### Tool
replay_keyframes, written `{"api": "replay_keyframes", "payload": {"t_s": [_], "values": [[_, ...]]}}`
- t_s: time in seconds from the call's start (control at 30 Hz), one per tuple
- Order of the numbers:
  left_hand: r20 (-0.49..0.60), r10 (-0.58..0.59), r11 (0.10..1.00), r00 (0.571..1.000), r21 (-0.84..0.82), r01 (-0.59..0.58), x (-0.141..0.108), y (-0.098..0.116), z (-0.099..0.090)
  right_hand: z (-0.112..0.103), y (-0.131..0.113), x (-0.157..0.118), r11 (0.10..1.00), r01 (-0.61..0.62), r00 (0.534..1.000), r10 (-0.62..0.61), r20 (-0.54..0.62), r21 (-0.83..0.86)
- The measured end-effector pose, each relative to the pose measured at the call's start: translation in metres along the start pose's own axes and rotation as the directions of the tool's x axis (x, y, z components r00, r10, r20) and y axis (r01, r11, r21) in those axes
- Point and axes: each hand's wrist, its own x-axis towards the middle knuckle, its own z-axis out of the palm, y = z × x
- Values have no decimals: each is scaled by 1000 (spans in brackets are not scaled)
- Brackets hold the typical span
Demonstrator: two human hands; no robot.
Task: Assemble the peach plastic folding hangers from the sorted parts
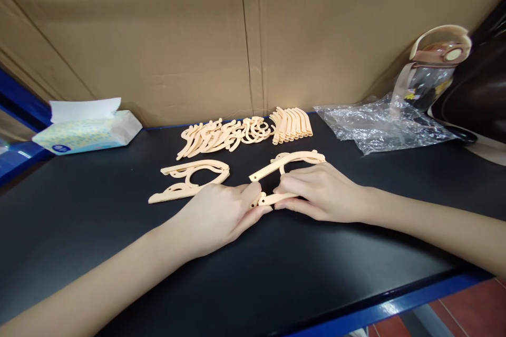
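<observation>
Both hands meet over the black table (237,274). My right hand (316,189) is closed round a cream plastic assembly (276,165) of curved arms with small holes; one arm points left above my fingers. My left hand (229,210) pinches a small cream piece (253,204), mostly hidden by its fingers, right beside the lower arm's end. Just left of and behind my left hand, a folded cream assembly (193,166) with a round opening lies on the table.
Behind are a loose pile of cream hooked parts (209,137) and a neat row of curved arms (292,125). A tissue pack (90,131) sits at left. Crumpled clear plastic (387,126) and a bottle (430,73) are at right, before a cardboard wall (158,37).
</observation>
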Motion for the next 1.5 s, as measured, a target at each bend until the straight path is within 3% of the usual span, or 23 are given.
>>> {"api": "replay_keyframes", "payload": {"t_s": [0.37, 0.7, 1.07, 1.5], "values": [[30, 15, 996, 999, 82, -17, 0, 1, 2, -1, 4, -1, 999, -30, 999, 28, -40, -33], [-128, -65, 998, 990, 17, 68, -2, 4, 4, 0, 5, -2, 1000, -22, 999, 21, -46, -12], [-34, -50, 998, 998, -39, 49, 1, 4, 2, 0, 0, -2, 998, 36, 998, -39, -59, -58], [-2, -62, 994, 998, -86, 61, 0, 3, 0, 0, -2, -1, 998, 35, 995, -40, -90, -59]]}}
